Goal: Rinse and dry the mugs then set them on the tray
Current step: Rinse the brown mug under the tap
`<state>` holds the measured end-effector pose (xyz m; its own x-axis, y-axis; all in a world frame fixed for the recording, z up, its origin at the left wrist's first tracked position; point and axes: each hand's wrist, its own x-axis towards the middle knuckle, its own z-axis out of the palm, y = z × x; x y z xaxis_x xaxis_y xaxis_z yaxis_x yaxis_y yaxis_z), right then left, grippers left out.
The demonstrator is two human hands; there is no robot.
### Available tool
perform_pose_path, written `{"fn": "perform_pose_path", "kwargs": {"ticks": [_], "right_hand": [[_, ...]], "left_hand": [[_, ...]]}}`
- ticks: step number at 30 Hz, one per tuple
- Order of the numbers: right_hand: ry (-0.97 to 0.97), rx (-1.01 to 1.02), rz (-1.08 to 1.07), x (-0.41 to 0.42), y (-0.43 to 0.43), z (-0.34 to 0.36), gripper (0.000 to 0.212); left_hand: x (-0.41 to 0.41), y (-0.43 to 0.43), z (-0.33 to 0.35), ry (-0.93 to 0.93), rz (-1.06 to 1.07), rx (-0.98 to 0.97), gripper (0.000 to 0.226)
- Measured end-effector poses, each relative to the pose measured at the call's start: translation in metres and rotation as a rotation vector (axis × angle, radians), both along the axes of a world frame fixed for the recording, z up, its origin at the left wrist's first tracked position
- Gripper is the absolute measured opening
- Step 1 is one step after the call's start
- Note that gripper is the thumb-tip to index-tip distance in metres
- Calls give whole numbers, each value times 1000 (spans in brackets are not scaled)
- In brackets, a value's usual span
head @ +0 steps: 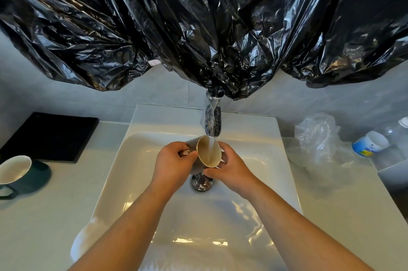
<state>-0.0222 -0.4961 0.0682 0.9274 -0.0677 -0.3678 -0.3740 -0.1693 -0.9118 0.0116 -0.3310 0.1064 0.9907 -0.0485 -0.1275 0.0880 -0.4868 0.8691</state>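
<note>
Head view, looking down over a white rectangular ceramic sink (167, 116). I see two bare hands meeting above the basin, sharing one grey ceramic mug with a cream inside (208, 153). The left hand (174, 160) curls round the handle side, thumb near the rim. The right hand (230, 167) pinches the opposite wall and lower rim. Both hands are closed on the mug.

The mug is tilted, its mouth turned up and towards me, right under the chrome tap (213, 120), so the stream of water (211, 146) runs straight into it. I judge the tilt lets water sweep the inner wall and spill out towards the chrome drain (202, 181) just below. Rinsing is under way; drying has not begun.

A second mug, dark green with a pale inside (19, 173), waits on the left counter, just in front of a flat black square tray (48, 136). Neither mug is on the tray.

A white cloth (88, 237) lies at the sink's near left corner, handy for drying, I judge. Crinkled black plastic sheeting (198, 28) hangs across the wall above the tap. On the right counter sit a clear plastic bag (318, 138) and a white tub with a blue label (368, 145).
</note>
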Motion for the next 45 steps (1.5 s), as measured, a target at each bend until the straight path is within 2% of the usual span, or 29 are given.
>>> {"fn": "perform_pose_path", "kwargs": {"ticks": [13,16,20,25,29,34,40,45], "right_hand": [[-23,-21,15,0,-5,4,86],[-50,-58,16,-2,-8,8,78],[-45,0,23,-7,-15,10,66],[-13,-31,49,-17,-16,4,70],[-42,-137,77,-20,-16,6,79],[-39,-181,88,-20,-18,10,72],[-11,-109,74,-22,-19,10,37],[7,-68,60,-22,-17,11,29]], "left_hand": [[1,0,-4,40,1,-44,13],[4,3,-9,123,31,-142,9],[1,7,-16,350,64,-371,22],[-8,10,-32,430,30,-460,18],[-12,9,-40,509,39,-559,17],[-17,5,-39,593,68,-652,25],[-21,4,-36,629,52,-517,34],[-19,0,-35,653,81,-468,33]]}}
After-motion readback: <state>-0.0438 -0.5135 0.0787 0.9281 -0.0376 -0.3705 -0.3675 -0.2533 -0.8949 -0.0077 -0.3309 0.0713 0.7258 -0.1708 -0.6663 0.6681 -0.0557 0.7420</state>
